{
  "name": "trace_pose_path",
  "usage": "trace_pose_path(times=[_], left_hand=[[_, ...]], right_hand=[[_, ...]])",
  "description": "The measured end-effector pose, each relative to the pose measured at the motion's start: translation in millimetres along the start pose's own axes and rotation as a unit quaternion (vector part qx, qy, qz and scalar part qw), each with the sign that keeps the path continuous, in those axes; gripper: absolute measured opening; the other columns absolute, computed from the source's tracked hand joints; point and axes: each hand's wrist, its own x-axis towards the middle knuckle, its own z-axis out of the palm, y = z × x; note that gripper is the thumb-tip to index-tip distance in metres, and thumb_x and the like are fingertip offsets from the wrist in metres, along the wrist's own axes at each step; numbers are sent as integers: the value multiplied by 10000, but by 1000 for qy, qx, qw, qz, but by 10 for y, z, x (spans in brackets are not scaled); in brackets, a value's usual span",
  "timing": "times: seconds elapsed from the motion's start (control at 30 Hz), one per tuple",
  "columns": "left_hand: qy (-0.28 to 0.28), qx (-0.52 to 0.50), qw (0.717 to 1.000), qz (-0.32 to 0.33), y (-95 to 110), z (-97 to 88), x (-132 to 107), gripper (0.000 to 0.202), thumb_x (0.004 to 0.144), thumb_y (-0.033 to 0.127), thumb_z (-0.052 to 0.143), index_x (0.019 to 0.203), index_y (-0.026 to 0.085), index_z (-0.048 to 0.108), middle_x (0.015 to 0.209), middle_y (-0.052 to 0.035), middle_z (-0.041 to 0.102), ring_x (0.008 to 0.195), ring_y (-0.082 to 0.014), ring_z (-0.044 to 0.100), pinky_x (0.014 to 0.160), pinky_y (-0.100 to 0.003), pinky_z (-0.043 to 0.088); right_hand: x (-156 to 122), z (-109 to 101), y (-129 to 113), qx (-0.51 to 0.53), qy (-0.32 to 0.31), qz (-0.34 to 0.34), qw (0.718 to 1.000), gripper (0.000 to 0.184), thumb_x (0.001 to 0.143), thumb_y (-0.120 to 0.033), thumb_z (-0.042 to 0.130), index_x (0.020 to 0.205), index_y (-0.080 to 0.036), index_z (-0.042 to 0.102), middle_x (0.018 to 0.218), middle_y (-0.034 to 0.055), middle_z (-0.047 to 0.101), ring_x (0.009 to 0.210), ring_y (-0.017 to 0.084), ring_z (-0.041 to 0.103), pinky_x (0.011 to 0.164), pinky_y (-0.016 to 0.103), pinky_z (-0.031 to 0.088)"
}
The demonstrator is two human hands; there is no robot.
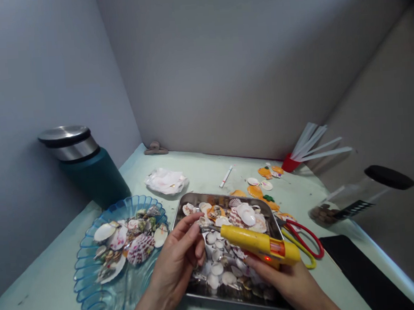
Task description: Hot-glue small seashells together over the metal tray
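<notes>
My right hand (pixel 282 275) is wrapped round a yellow hot glue gun (pixel 251 237) with a red light lit on its side. The gun's nozzle points left, at the fingertips of my left hand (pixel 181 251). The thumb and fingers of that hand are pinched together; whatever they may hold is too small or hidden to make out. Both hands are over a metal tray (pixel 227 195) with many small white shells (pixel 217 268) in front and larger patterned shells (pixel 246 214) at the back.
Left are a blue scalloped plate (pixel 81 272) of shells and a teal bottle (pixel 91 175). Behind lie a white crumpled packet (pixel 166 181), a marker (pixel 226 176) and orange shells (pixel 255 191). Right are scissors (pixel 319 246), a red cup (pixel 290 163) of glue sticks, a jar (pixel 324 215) and a phone (pixel 367 271).
</notes>
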Motion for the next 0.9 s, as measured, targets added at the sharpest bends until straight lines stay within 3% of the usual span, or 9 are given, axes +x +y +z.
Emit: trace_pose_path(times=[0.27,0.6,0.9], left_hand=[[1,-3,1000,0,-11,-17,12,331,751,313,744,1038,167,669,472,80,419,434,-57,354,415,-166,327],[17,15,1000,21,-1,11,-15,367,679,232,797,1031,172,711,527,68,461,457,-48,402,423,-164,366],[52,62,995,64,-23,-21,0,355,633,263,825,961,181,716,653,45,541,456,-46,452,410,-173,378]], right_hand=[[-7,0,10,71,20,44,996,270,627,-380,848,858,-251,795,898,34,796,848,233,729,798,309,595],[-2,28,-3,68,47,41,996,261,618,-349,850,843,-229,798,861,37,795,827,237,729,783,296,597],[7,23,-43,32,22,27,999,192,670,-277,798,854,-221,791,858,32,796,767,223,730,704,275,602]])
